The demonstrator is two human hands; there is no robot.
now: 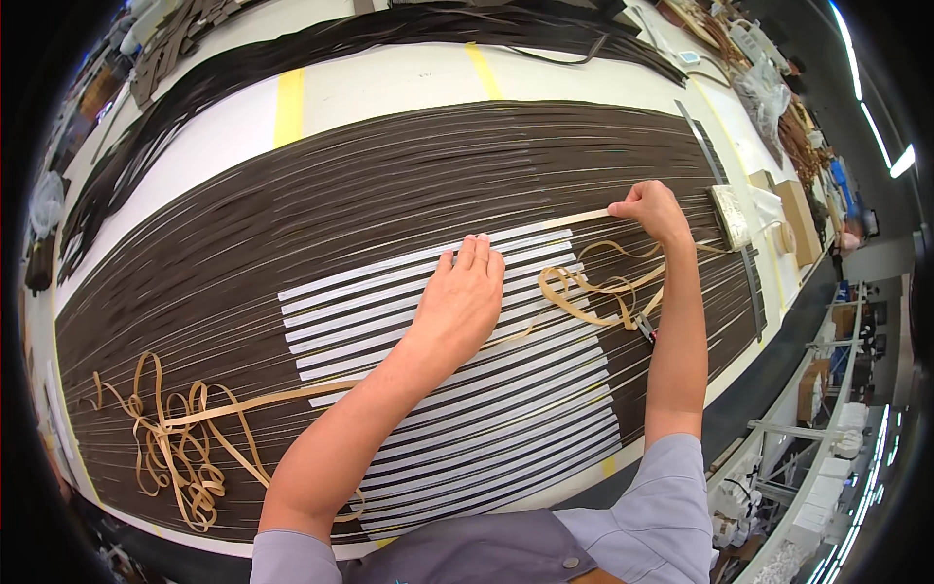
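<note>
My left hand (459,292) lies palm-down, fingers straight, at the upper edge of a panel of white strips (486,428) over dark brown strands (389,165); its fingertips press on a narrow pale strip (545,222). My right hand (650,209) pinches that strip farther right, above the panel's upper right corner. Loose tan tape (574,307) loops over the panel's right side, below my right hand, beside a small hand tool (646,327) partly behind my right forearm. More tangled tan tape (185,438) lies on the left, with a length running under my left arm.
The white table (233,180) has yellow tape bands. Bundles of dark strips (409,24) lie along its far side. A metal bar (700,136), a silvery block (728,216) and a cardboard box (803,229) sit at the right. Shelving (817,409) stands beyond the right edge.
</note>
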